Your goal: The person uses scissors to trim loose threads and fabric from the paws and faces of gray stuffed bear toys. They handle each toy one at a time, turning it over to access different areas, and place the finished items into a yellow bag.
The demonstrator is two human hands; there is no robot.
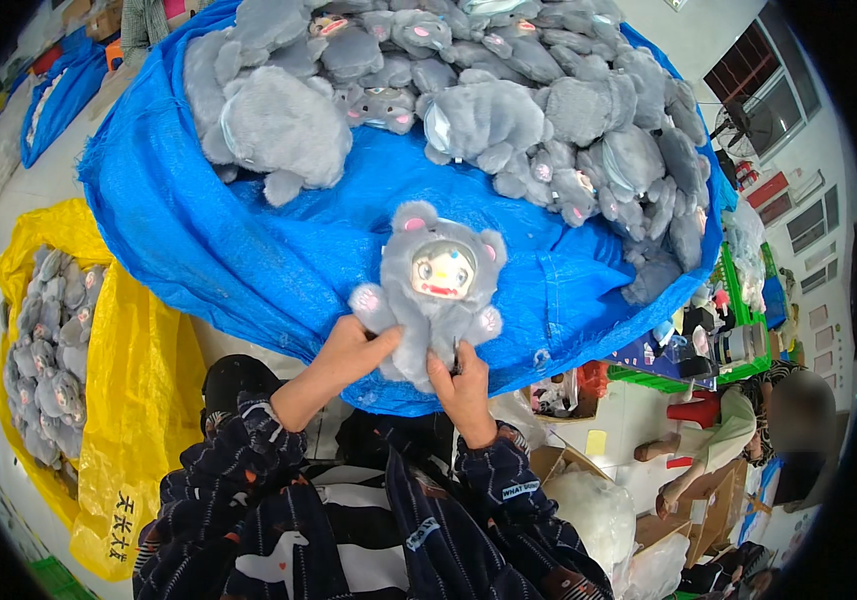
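While two hands grip its lower body, a grey plush doll point(426, 322) faces up

Where the dark patterned sleeves point(223, 465) end, the left hand point(353, 350) is clamped on the doll's lower left side, thumb across the front; the right hand point(463, 392) is clamped on its lower right. The doll is over the near part of a blue sheet point(268, 275). Its long axis runs near to far, head at the far end and leaning slightly right. Short-furred, it has pink-lined round ears, pink-padded paws spread left and right, and a pale glossy face, red at the mouth. Left is a yellow bag point(143, 390) of grey plush; beyond, more grey toys point(488, 115) lie heaped.
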